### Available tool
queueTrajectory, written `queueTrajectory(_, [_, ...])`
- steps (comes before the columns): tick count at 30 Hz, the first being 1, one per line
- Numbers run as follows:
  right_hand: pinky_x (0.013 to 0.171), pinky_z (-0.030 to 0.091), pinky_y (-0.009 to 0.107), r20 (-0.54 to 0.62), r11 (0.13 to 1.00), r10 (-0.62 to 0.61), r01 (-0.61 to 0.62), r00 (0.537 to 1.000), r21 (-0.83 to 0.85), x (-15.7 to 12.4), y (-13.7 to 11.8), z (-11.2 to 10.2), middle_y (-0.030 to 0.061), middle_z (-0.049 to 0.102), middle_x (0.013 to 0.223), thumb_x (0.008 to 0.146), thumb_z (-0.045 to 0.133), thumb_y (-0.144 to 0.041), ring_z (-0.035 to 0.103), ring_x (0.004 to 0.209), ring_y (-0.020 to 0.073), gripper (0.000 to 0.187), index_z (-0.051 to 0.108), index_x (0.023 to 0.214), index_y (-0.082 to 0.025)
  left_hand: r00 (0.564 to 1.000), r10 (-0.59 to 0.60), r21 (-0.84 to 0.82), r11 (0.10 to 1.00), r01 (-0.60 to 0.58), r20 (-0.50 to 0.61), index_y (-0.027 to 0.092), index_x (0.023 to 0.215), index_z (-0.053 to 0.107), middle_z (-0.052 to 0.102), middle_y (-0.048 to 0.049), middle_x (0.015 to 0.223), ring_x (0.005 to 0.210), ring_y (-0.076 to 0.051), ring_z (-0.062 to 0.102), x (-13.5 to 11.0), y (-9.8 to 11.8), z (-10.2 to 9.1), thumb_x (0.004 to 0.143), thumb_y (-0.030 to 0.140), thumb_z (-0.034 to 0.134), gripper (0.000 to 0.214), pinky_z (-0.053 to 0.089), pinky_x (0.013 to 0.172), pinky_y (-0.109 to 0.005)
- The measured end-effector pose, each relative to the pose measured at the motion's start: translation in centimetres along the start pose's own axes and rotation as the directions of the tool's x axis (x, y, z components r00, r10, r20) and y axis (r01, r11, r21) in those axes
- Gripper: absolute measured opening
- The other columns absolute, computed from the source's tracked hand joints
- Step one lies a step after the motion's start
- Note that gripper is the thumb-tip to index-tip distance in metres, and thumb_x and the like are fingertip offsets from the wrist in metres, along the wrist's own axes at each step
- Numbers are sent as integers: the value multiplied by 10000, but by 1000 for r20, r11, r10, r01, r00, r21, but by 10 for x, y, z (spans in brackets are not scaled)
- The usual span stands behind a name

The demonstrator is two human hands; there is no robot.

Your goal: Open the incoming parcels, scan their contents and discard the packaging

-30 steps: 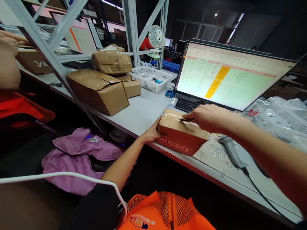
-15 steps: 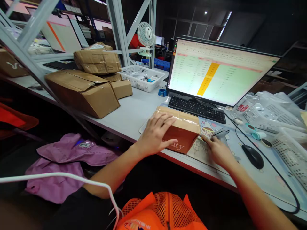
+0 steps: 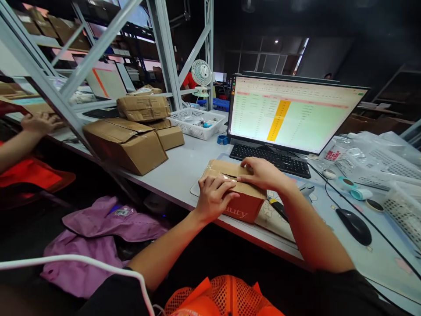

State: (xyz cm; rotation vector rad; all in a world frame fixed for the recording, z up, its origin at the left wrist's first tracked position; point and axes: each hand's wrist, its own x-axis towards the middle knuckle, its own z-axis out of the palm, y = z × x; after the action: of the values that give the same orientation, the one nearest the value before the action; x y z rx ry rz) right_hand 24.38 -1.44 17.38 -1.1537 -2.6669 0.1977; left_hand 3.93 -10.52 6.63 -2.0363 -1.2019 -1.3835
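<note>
An orange-red carton printed with "beauty" lies on a desk mat, its top wrapped in brown tape. My left hand grips its near top edge. My right hand presses on the far end of the taped top, fingertips close to my left hand. Just right of the carton, a yellow-and-black utility knife lies on a printed mat, near my right wrist. A grey barcode scanner sits beyond it.
A keyboard and monitor stand behind the carton, with a mouse to the right. Taped cardboard parcels and a white basket sit left, by steel shelving. A co-worker's hand rests far left. Purple cloth lies below the desk edge.
My right hand has moved off the mat onto the carton's top, leaving the utility knife on the mat. The carton has shifted slightly and both hands now hold it. My view has tilted.
</note>
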Motion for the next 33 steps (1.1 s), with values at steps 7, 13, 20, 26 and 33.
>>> queueTrajectory(7, [671,352,339,-91,987,111,-120,990,-104,32,16,-10,123,770,892,1122,431,-428,618,752,222,497,772,858,-180,1000,3,25,1000,-3,23,246,1117,769,816,-45,1113,1007,-243,658,-3,2,1,1047,456,712,228,360,946,-428])
queueTrajectory(13, [624,309,330,-101,973,183,-166,978,161,60,52,4,68,685,757,1072,509,-540,479,666,179,529,711,742,-179,951,22,25,999,-31,309,217,1037,768,774,-66,1016,958,-246,653,33,-1,-21,1110,477,565,339,434,866,-404])
queueTrajectory(20, [645,353,308,-14,946,203,-192,979,261,64,71,24,66,672,734,1074,509,-517,526,691,178,547,669,679,-174,780,-4,9,1000,-3,625,206,970,721,746,-74,1023,962,-252,679,99,-17,-4,1090,484,535,355,494,814,-373])
queueTrajectory(26, [653,373,307,-9,935,214,-202,977,291,64,72,23,74,696,752,1069,513,-539,550,681,180,559,677,678,-174,958,280,139,948,-286,59,228,872,589,660,-40,801,734,-213,612,64,-5,-15,1020,439,645,265,468,683,-355])
queueTrajectory(33, [667,369,323,0,931,195,-184,981,316,66,72,25,85,692,763,1056,519,-523,559,705,197,535,672,676,-178,966,232,39,971,-238,109,209,1107,696,765,-76,956,941,-235,751,-15,13,-53,1000,153,588,162,606,860,-354])
